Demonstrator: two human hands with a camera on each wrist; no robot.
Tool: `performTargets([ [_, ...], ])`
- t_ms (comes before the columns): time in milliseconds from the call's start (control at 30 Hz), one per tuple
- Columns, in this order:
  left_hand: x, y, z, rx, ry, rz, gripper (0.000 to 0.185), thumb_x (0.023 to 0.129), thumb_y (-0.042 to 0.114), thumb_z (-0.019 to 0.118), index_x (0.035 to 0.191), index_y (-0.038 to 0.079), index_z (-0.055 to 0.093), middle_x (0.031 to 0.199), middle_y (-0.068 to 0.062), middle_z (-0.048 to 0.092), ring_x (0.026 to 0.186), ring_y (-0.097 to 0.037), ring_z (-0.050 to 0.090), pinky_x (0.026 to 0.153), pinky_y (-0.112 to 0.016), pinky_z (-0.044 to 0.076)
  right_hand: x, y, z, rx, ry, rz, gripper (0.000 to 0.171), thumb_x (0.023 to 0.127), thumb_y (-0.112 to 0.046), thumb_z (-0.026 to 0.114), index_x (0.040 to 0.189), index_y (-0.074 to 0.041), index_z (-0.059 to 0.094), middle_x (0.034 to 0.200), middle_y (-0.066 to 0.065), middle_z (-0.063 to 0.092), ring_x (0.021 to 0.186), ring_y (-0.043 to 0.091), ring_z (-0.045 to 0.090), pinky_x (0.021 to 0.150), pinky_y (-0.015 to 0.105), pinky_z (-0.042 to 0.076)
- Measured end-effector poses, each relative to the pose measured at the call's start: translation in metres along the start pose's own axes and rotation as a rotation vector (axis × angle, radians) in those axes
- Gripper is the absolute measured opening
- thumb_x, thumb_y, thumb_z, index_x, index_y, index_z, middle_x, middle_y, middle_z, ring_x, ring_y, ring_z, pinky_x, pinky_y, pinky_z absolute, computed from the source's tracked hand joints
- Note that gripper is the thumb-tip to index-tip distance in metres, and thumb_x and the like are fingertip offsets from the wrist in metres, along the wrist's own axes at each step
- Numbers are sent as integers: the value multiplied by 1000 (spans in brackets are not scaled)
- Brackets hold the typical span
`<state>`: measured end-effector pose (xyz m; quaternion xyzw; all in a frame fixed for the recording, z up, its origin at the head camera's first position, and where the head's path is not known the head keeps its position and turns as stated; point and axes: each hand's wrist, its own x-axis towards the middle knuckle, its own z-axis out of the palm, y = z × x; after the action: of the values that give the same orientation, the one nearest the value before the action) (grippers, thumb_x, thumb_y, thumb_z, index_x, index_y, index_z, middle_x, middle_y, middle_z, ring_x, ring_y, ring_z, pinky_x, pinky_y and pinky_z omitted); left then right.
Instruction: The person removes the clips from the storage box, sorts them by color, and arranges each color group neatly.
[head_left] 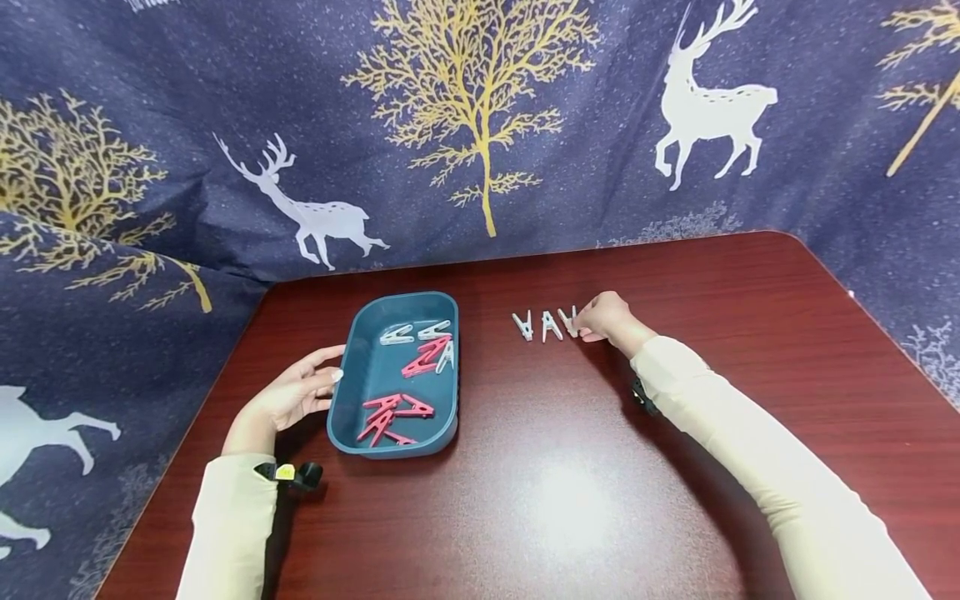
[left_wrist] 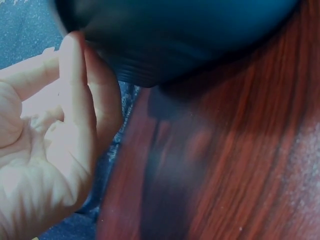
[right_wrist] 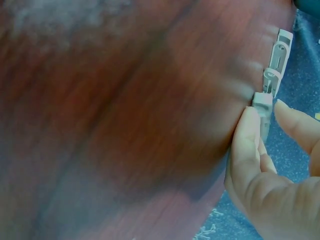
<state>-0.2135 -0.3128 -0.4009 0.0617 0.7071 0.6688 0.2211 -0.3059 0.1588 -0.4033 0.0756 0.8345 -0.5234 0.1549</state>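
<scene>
Between bin (head_left: 377, 372) and pegs (head_left: 548, 319), tabletop (head_left: 491, 375) looks passable.

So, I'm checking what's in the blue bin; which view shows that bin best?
The head view: it looks down into the blue bin, showing it nearly whole, with red clips and pale clips inside. The left wrist view has only part of its outer wall; the right wrist view, at most a teal sliver at top right.

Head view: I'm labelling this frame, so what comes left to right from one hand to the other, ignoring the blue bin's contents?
Left hand, blue bin, first pale clothespin, middle pale clothespin, last pale clothespin, right hand.
</scene>
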Motion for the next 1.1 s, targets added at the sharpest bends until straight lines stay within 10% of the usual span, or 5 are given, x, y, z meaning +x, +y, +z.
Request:
performTargets([
  [800,2,1,-1,-14,-8,-4,43,101,5,42,141,15,32,106,3,65,90,-10,67,76,-27,56,-12,-37,-5,-441,14,-208,24,79,-15,72,90,4,63,72,6,65,61,19,66,57,23,49],
  [1100,2,2,-1,5,14,-26,44,100,7,44,142,14,32,108,4,63,90,-10,67,77,-27,56,-14,-55,-2,-537,35,-285,25,79,-19,73,91,2,63,85,12,66,82,27,61,81,40,49],
])
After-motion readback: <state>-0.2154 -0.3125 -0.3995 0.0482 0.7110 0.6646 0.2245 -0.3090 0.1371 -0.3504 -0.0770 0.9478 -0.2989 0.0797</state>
